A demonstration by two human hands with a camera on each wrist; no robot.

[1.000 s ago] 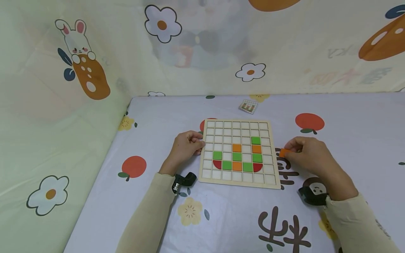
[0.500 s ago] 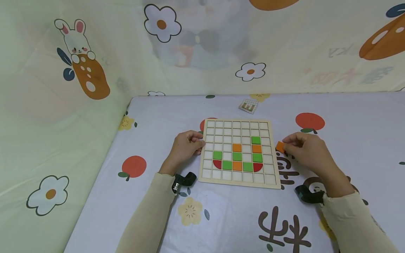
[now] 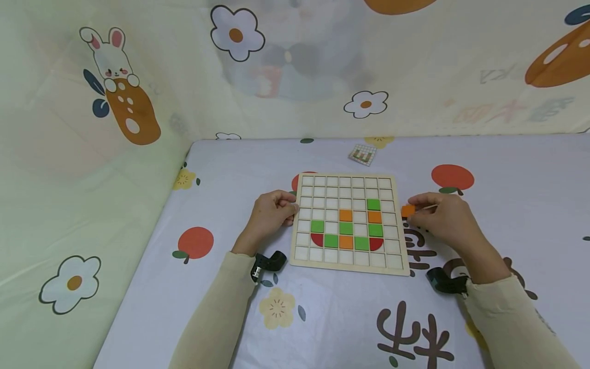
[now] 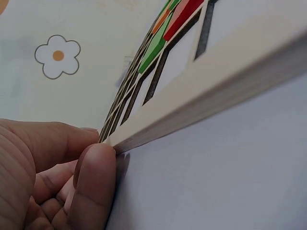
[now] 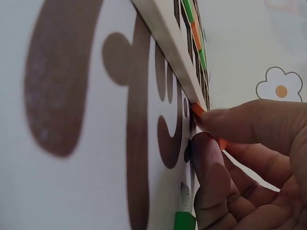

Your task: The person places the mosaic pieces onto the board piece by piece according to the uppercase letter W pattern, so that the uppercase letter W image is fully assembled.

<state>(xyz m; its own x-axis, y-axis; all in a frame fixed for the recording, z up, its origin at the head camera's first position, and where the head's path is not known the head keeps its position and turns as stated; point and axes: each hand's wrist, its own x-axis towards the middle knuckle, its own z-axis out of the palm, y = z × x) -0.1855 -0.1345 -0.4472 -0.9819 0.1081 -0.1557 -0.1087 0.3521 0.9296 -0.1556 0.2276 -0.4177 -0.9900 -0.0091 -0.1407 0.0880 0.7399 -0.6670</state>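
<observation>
A wooden grid board (image 3: 351, 260) lies on the table, some of its squares filled with green, orange and red tiles. At its left edge my left hand (image 3: 271, 215) holds the rim between thumb and forefinger; the left wrist view shows the fingertips right at the frame (image 4: 192, 103). Just off the board's right edge, my right hand (image 3: 444, 215) pinches an orange tile (image 3: 407, 210). In the right wrist view the tile (image 5: 197, 109) shows at the forefinger's tip, close to the board's side, and another bit of orange (image 5: 222, 143) shows behind the fingers.
Beyond the board lies a small card (image 3: 362, 154) with a grid pattern. A green piece (image 5: 184, 221) shows at the bottom of the right wrist view. A printed cloth (image 3: 207, 287) covers the table, and a patterned curtain (image 3: 295, 72) hangs behind it.
My right hand has shifted slightly away from me and to the left, along the board's right edge, with the orange tile turning in its fingertips. The left hand and the board have stayed put.
</observation>
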